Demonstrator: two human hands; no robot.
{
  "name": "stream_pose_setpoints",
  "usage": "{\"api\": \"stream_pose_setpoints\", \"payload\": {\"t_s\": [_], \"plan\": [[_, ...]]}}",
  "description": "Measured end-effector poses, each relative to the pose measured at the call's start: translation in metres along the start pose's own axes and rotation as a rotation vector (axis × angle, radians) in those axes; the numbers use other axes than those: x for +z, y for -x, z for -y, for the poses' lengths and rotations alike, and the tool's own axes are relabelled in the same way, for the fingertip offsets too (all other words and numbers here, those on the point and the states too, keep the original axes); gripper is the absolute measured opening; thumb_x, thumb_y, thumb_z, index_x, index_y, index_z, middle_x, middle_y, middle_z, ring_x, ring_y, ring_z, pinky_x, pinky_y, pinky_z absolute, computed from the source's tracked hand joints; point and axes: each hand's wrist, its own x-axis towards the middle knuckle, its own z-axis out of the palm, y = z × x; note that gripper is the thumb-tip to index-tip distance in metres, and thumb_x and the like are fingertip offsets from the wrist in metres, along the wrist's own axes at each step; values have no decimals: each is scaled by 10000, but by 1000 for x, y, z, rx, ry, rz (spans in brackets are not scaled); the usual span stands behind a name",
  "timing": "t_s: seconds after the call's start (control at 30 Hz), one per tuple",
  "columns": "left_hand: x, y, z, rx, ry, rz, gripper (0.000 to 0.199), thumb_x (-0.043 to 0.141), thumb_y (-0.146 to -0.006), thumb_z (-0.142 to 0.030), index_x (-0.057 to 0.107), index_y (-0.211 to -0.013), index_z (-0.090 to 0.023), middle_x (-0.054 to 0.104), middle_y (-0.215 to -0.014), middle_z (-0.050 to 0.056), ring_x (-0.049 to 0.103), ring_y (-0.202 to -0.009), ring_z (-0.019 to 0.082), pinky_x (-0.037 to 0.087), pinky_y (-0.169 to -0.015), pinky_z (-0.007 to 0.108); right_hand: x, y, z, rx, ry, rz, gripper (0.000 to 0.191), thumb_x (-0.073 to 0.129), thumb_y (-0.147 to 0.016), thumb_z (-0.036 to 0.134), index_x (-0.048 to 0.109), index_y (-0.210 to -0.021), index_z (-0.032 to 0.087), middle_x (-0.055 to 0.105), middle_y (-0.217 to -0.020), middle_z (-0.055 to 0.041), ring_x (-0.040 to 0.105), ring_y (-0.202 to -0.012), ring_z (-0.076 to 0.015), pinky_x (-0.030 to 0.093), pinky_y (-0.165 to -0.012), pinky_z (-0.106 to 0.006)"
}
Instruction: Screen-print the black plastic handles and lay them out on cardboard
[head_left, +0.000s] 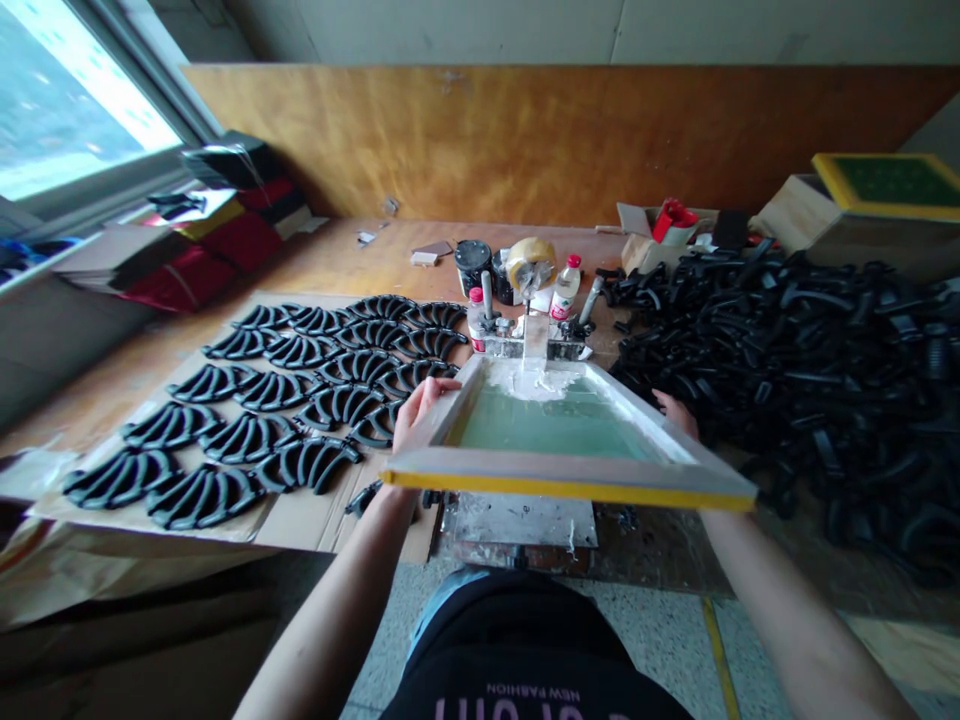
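Observation:
A framed screen (555, 425) with a greenish mesh and a yellow front edge is raised at the centre, tilted above a metal base plate (525, 520). White paste lies on the mesh near its far end, by the metal clamp (534, 340). My left hand (424, 408) is closed round the left side of the frame, its fingers on the outer edge. At the right side my right hand (677, 414) touches the frame; its fingertips show beyond the edge, while the frame hides the rest, so its grip is unclear.
Rows of curved black parts (277, 440) lie on cardboard at the left. A large heap of black parts (810, 350) covers the right. Behind the clamp stand bottles (565, 286), a black jar (472, 264) and a tape roll (531, 260).

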Motion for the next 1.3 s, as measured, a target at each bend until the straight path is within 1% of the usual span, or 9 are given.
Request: {"api": "stream_pose_setpoints", "payload": {"t_s": [0.1,0.23,0.4,0.5,0.7,0.87,1.0,1.2,1.3], "plan": [[-12,22,26,-165,-73,126,424,545,-834,-584,671,-872,-181,636,-746,13,552,-626,131,436,-559,228,-15,-13,44,-72,-144,6,459,508,-888,316,552,-1316,155,696,-1057,-135,666,-895,-231,523,-834,-374],[-14,40,75,-330,-104,195,583,596,-800,-568,582,-1250,-198,673,-806,20,596,-652,147,466,-582,237,-19,-23,141,-490,-187,-90,628,648,-827,332,454,-1409,194,424,-1443,-146,511,-1217,-288,436,-1014,-433],[-9,40,127,-358,-165,203,756,576,-813,-552,396,-1453,-192,688,-864,41,642,-733,176,498,-675,275,4,-21,217,-705,47,66,405,621,-850,214,561,-1249,182,583,-1199,-125,521,-1141,-273,425,-971,-378],[-10,38,138,-369,-195,198,746,550,-829,-562,406,-1450,-175,699,-907,67,660,-805,205,507,-733,309,19,-19,219,-675,164,207,158,568,-875,191,627,-1019,167,655,-1005,-106,575,-990,-246,438,-862,-324],[-7,41,130,-369,-218,173,714,533,-839,-560,447,-1429,-167,711,-1018,97,663,-934,245,501,-843,336,27,6,205,-631,229,169,191,467,-867,102,614,-983,137,655,-956,-140,573,-927,-253,413,-777,-319],[-5,43,127,-356,-199,161,686,531,-837,-546,473,-1410,-172,711,-1051,91,664,-953,249,510,-836,329,12,46,200,-931,164,272,188,472,-830,58,618,-895,158,639,-895,-105,546,-898,-233,399,-749,-314],[-5,43,126,-360,-184,162,674,548,-830,-534,489,-1397,-173,712,-1031,90,663,-929,242,509,-832,331,-10,49,189,-1152,75,373,185,492,-820,42,615,-847,177,629,-870,-65,543,-875,-203,393,-743,-291],[-6,43,121,-382,-161,168,697,551,-833,-530,459,-1416,-159,712,-979,85,668,-892,231,517,-778,310,-1,40,192,-962,49,227,159,499,-869,85,631,-865,173,626,-871,-66,543,-888,-205,403,-750,-293],[-6,42,119,-395,-142,168,709,571,-819,-531,467,-1406,-149,716,-898,74,674,-855,230,522,-748,311,4,52,187,-1036,68,237,181,496,-873,78,652,-916,160,634,-901,-81,549,-918,-214,414,-778,-300]]}}
